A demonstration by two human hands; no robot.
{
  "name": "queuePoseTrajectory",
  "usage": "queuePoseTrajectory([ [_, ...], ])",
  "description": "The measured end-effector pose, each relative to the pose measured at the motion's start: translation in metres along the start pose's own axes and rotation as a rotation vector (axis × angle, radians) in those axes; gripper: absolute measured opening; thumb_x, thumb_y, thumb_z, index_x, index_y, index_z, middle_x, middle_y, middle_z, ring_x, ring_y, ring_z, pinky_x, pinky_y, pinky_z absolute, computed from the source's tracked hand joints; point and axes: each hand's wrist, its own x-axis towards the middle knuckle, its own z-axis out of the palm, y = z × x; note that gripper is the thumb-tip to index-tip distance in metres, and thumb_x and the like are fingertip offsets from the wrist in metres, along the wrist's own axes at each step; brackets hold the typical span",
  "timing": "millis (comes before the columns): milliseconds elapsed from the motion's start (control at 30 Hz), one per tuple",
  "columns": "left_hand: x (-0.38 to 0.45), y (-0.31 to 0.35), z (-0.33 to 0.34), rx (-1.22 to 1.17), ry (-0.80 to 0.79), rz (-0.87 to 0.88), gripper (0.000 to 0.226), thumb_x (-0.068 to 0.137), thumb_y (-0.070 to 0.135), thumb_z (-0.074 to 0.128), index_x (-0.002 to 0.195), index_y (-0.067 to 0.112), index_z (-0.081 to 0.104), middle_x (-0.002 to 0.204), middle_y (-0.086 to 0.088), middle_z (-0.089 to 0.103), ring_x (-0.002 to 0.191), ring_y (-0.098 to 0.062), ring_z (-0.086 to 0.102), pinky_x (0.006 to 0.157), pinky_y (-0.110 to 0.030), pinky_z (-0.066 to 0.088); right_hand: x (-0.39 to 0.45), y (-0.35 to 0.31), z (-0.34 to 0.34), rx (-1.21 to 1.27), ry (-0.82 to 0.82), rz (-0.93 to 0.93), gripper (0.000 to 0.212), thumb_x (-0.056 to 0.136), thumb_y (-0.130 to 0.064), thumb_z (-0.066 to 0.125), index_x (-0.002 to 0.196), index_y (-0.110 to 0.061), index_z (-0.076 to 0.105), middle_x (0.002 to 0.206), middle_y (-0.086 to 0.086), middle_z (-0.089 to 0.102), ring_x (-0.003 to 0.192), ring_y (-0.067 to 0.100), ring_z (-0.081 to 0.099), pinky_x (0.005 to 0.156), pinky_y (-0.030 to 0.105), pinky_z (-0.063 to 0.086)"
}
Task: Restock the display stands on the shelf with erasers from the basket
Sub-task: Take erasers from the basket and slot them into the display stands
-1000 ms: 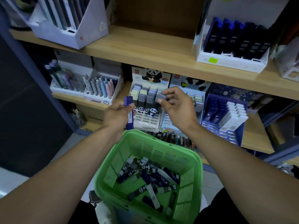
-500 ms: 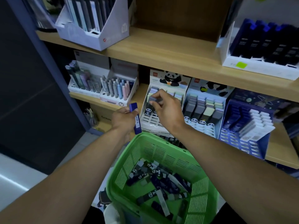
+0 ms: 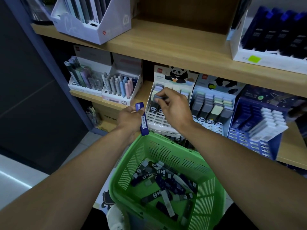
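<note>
- The grey panda-sleeved eraser (image 3: 157,98) pinched in the right hand (image 3: 174,107) has moved since a second ago to the far-left column of the white panda display stand (image 3: 159,119), so placement looks imminent.
- The left hand (image 3: 128,121) still grips a dark blue sleeved eraser (image 3: 142,119) above the green plastic basket (image 3: 167,152) of loose erasers.
- The right hand hides the slot, and the stand's middle.

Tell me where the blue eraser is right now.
In the head view, the blue eraser stands upright in the left hand, centre-left, just above the green basket's far rim and left of the panda stand.
</note>
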Motion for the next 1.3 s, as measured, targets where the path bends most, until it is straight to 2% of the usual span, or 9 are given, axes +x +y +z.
queuePoseTrajectory([
  [300,0.0,-0.003,-0.002,0.036,-0.023,0.027,0.008,0.098,0.022,0.064,0.094,0.015,0.064,0.091,-0.009,0.069,0.079,-0.023,0.062,0.09,-0.046,0.055,0.009,-0.009,0.005,-0.221,-0.099,-0.007,0.029,0.097,-0.008,0.055,0.118,-0.019,0.072,0.113,0.005,0.071,0.1,0.023,0.067,0.085,0.036,0.054],
  [467,0.0,-0.006,-0.002,0.055,-0.036,0.054,0.009,0.099,0.022,0.062,0.099,0.014,0.066,0.094,-0.008,0.071,0.08,-0.021,0.062,0.089,-0.044,0.055,0.007,-0.011,0.011,-0.416,-0.169,-0.01,0.053,0.088,0.009,0.052,0.128,-0.023,0.067,0.113,0.008,0.063,0.089,0.033,0.067,0.073,0.04,0.056],
  [633,0.0,-0.004,-0.002,0.046,-0.015,0.089,0.007,0.098,0.018,0.063,0.098,0.012,0.067,0.092,-0.009,0.066,0.084,-0.023,0.059,0.086,-0.042,0.053,-0.008,-0.019,0.008,-0.499,-0.179,-0.017,0.041,0.101,-0.014,0.047,0.141,-0.023,0.053,0.121,0.004,0.053,0.091,0.031,0.066,0.067,0.033,0.045],
  [733,-0.003,-0.004,-0.001,0.041,0.04,0.159,0.013,0.095,0.016,0.067,0.082,0.019,0.07,0.082,-0.001,0.069,0.077,-0.018,0.061,0.083,-0.039,0.054,-0.021,-0.024,0.011,-0.331,-0.166,0.016,0.039,0.103,-0.025,0.047,0.142,-0.022,0.051,0.125,0.001,0.052,0.099,0.027,0.064,0.077,0.034,0.051],
  [867,-0.01,0.0,0.0,0.048,-0.07,0.183,0.01,0.095,0.014,0.067,0.095,0.017,0.076,0.088,-0.005,0.076,0.074,-0.016,0.07,0.072,-0.031,0.058,-0.023,-0.036,0.019,0.08,-0.076,0.18,0.038,0.101,-0.028,0.056,0.137,-0.016,0.06,0.127,0.005,0.064,0.114,0.018,0.061,0.096,0.027,0.049],
  [967,-0.017,0.005,0.002,0.04,-0.105,0.2,0.009,0.091,0.012,0.07,0.099,0.013,0.075,0.089,-0.009,0.076,0.072,-0.016,0.07,0.071,-0.032,0.059,-0.018,-0.04,0.009,0.304,-0.052,0.368,0.026,0.096,-0.022,0.066,0.12,-0.016,0.071,0.112,0.004,0.073,0.094,0.005,0.063,0.077,0.005,0.045],
  [1100,-0.023,0.009,0.002,0.049,-0.112,0.232,0.015,0.084,0.014,0.079,0.096,0.009,0.071,0.092,-0.015,0.076,0.068,-0.018,0.068,0.067,-0.034,0.056,-0.012,-0.032,-0.006,0.458,-0.141,0.479,0.022,0.091,-0.01,0.069,0.111,-0.015,0.075,0.095,0.004,0.074,0.08,0.015,0.069,0.078,0.034,0.062],
  [1200,-0.023,0.011,0.005,0.075,-0.11,0.275,0.031,0.08,0.014,0.082,0.102,-0.001,0.067,0.09,-0.016,0.076,0.061,-0.013,0.069,0.056,-0.026,0.055,-0.01,-0.027,-0.024,0.448,-0.216,0.382,0.021,0.094,-0.006,0.065,0.112,-0.012,0.074,0.084,0.001,0.072,0.069,0.012,0.069,0.07,0.028,0.061],
  [1300,-0.025,0.014,0.011,0.039,-0.119,0.33,0.031,0.078,0.007,0.083,0.102,-0.004,0.066,0.091,-0.018,0.075,0.073,-0.023,0.072,0.069,-0.035,0.06,-0.01,-0.022,-0.038,0.483,-0.189,0.31,0.017,0.094,-0.005,0.066,0.107,-0.013,0.073,0.084,0.002,0.073,0.07,0.012,0.071,0.07,0.026,0.06],
])
